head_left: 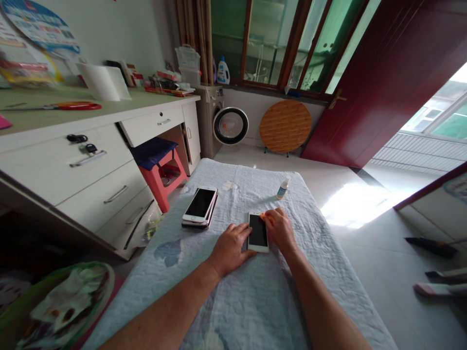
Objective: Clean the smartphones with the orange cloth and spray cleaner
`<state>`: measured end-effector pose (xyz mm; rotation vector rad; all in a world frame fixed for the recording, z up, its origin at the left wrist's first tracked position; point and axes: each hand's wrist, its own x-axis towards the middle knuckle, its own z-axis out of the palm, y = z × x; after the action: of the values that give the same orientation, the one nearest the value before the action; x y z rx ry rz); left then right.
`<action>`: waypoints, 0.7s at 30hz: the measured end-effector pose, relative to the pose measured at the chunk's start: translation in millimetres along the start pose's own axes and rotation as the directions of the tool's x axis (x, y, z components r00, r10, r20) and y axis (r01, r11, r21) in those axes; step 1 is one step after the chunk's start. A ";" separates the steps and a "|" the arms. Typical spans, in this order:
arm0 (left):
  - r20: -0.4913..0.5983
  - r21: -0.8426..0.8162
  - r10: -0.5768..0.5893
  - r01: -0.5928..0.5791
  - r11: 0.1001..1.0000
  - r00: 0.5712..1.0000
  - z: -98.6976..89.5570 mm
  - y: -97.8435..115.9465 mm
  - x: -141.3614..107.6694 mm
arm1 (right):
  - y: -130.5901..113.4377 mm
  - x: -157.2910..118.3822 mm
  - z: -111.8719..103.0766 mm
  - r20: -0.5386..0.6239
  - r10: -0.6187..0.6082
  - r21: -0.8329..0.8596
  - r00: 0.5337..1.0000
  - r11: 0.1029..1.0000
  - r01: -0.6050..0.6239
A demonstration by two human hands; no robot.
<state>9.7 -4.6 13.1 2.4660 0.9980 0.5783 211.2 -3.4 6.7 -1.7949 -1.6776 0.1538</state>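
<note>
A white phone with a dark screen [258,231] lies flat on the cloth-covered table [233,182]. My left hand [230,249] holds the phone by its left edge, fingers at the side and thumb near the bottom corner. Pinched in my right hand [280,230] is a small orange cloth [266,219], pressed on the upper right part of the screen. To the left, a stack of phones has a white one [200,204] on top. A small spray bottle [282,188] stands beyond my right hand.
A white desk [153,109] with drawers runs along the left, and a pink stool [166,180] is under it. A bin with crumpled tissues [105,291] sits at the lower left. Further back are a washing machine with its door open [230,125] and a round wooden board [285,125].
</note>
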 end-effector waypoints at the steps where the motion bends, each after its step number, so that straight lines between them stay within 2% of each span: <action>1: -0.001 0.000 0.002 -0.002 1.000 1.000 0.2 -0.2 0.0 | -0.3 0.8 1.0 -0.030 0.013 0.008 0.999 1.000 -0.012; 4: -0.003 0.001 0.005 -0.005 1.000 1.000 2.1 -1.6 -0.2 | -1.7 1.6 2.2 -0.048 0.016 0.002 0.999 1.000 -0.016; 11: 0.003 -0.017 -0.002 0.002 1.000 1.000 1.7 -0.7 0.1 | -3.1 -0.1 -0.9 0.142 -0.040 -0.085 0.989 0.995 0.053; 14: 0.004 -0.024 -0.003 0.003 1.000 1.000 -1.0 1.1 0.3 | -4.8 -2.8 -5.3 0.183 -0.098 -0.048 0.978 0.993 0.108; 17: 0.004 -0.025 0.005 -0.004 1.000 1.000 -2.1 1.7 0.1 | -9.7 -7.6 -11.7 0.252 -0.183 0.052 0.950 0.983 0.175; 21: 0.003 -0.017 0.020 -0.020 1.000 1.000 -0.1 -0.5 -0.8 | -22.5 -13.8 -24.4 0.385 -0.249 0.115 0.889 0.968 0.221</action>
<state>8.8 -4.8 12.8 2.4641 0.9649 0.5871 202.3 -26.5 32.7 -1.5635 -2.1323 0.4907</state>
